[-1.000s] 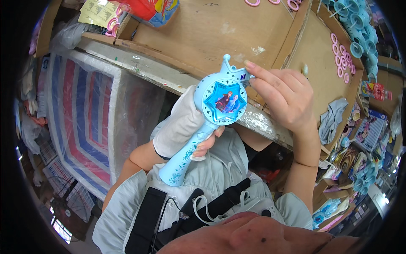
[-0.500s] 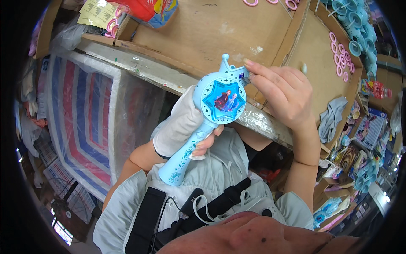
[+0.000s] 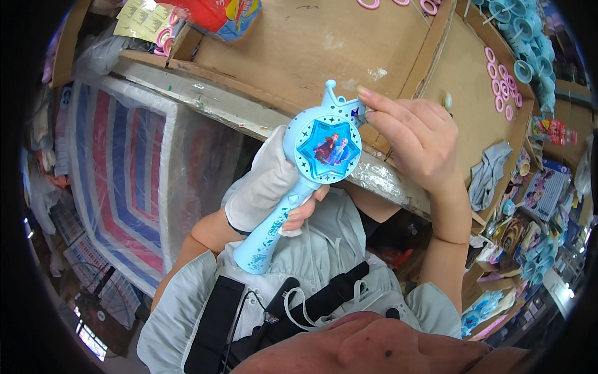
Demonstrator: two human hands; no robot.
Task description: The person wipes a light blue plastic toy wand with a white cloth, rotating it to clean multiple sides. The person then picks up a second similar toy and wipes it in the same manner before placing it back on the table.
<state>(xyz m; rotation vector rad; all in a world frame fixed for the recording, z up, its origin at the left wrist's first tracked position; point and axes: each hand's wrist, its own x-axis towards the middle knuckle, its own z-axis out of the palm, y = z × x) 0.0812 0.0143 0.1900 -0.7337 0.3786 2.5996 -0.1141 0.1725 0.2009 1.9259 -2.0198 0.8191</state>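
Note:
A light blue toy wand [image 3: 268, 230] slants across my front, its handle toward my chest and its round head toward the worktable. On the head is a star-shaped blue window [image 3: 329, 152] with two cartoon figures, topped by a small crown [image 3: 344, 107] with a dark purple diamond mark. My left hand [image 3: 265, 184], in a white glove with bare fingertips, is wrapped round the wand just under its head. With thumb and fingers pinched together, my right hand [image 3: 423, 140] grips the right tip of the crown; its fingertips hide that tip.
A cardboard-lined worktable [image 3: 311, 56] lies ahead. Pink rings [image 3: 503, 87] and a pile of light blue wand parts [image 3: 526, 37] are at the right. A red and blue bag [image 3: 227, 19] lies at the back, a grey cloth [image 3: 490, 174] at the right edge. Plastic-wrapped striped material [image 3: 118, 174] stands at the left.
The wand's head and my right fingers have shifted very slightly left. Both hands keep the same hold.

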